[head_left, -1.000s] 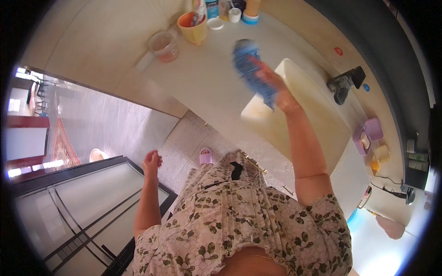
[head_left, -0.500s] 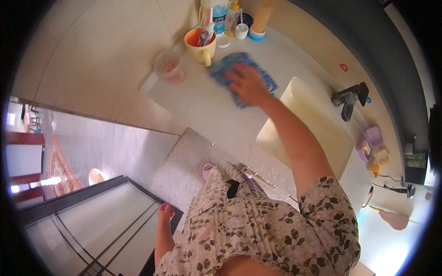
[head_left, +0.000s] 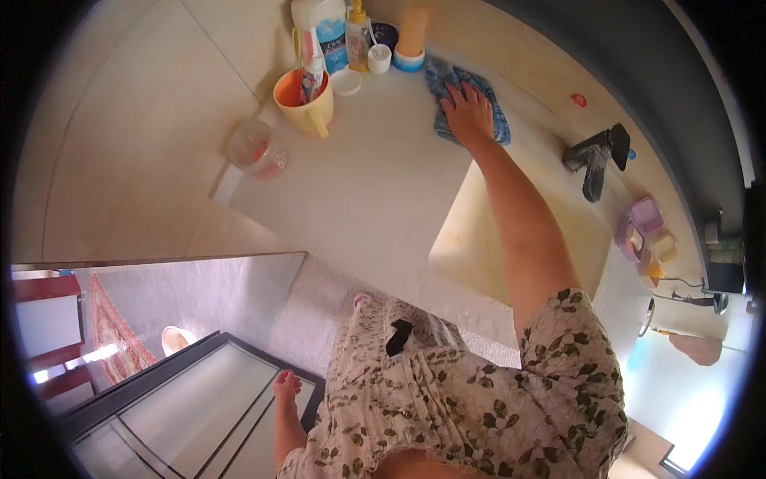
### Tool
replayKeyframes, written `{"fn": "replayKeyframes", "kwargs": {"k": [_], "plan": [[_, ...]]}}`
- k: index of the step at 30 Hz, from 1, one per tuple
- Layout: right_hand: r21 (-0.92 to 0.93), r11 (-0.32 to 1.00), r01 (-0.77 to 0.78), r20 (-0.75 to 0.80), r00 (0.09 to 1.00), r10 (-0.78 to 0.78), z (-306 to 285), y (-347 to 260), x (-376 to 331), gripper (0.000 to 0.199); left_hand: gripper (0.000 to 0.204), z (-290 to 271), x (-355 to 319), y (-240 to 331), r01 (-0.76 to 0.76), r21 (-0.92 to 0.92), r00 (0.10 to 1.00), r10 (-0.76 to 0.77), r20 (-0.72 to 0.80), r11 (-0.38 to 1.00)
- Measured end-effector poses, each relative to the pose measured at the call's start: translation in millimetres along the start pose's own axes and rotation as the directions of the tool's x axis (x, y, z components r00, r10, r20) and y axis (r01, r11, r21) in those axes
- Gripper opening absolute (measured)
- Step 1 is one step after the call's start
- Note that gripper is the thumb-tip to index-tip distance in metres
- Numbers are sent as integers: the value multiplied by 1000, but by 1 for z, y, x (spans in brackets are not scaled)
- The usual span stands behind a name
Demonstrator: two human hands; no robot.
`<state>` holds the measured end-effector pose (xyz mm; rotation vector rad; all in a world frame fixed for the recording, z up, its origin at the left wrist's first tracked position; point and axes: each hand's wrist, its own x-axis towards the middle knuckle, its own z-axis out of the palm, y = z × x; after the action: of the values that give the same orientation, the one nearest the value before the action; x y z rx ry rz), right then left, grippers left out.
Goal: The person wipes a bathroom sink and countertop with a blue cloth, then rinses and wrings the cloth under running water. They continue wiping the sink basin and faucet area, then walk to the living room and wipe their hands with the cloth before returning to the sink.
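Observation:
My right hand (head_left: pixel 471 113) lies on a blue patterned cloth (head_left: pixel 503 126), fingers spread out flat over it. The cloth rests on the pale countertop (head_left: pixel 359 176), bunched near the back wall and just behind the sink's rim. Part of it is hidden under my palm. Down at my left side, my left hand (head_left: pixel 287 385) hangs with loosely curled fingers and nothing visible in it, in front of a glazed door. The white sink basin (head_left: pixel 471 231) lies under my right forearm.
On the counter's left stand a yellow mug (head_left: pixel 307 112) with tubes and a clear cup (head_left: pixel 255 150). A white lid (head_left: pixel 346 82), a pump bottle (head_left: pixel 357 44) and an orange bottle (head_left: pixel 412 36) line the back. Right are a black faucet (head_left: pixel 594 160) and purple soap box (head_left: pixel 645 215).
My right hand has slid the blue cloth across the counter, away from the mug toward the back wall behind the sink. My left hand stays low at my side. The view has shifted slightly.

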<state>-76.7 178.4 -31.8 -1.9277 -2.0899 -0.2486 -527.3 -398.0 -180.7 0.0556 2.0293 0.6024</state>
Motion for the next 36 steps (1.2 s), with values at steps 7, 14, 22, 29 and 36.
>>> {"fn": "replayKeyframes", "kwargs": {"k": [7, 14, 22, 29, 36], "plan": [[111, 768, 631, 15, 772, -636, -2, -32, -60, 38, 25, 6, -1, 15, 4, 69, 998, -9, 69, 998], [-174, 981, 81, -31, 996, -87, 8, -3, 4, 42, 26, 1, -24, 15, 1, 68, 999, -3, 40, 998], [412, 523, 746, -126, 615, -778, -54, -85, -132, 38, 26, 4, 3, 28, -19, 45, 996, 15, 90, 999], [49, 987, 152, -34, 988, -151, -15, -41, -68, 10, 16, -36, 79, 29, 6, -145, 813, 80, 576, 989], [309, 937, 166, -25, 986, -167, -52, 0, -146, 19, 23, -2, 93, 156, -171, 240, 949, 94, 302, 955]]}}
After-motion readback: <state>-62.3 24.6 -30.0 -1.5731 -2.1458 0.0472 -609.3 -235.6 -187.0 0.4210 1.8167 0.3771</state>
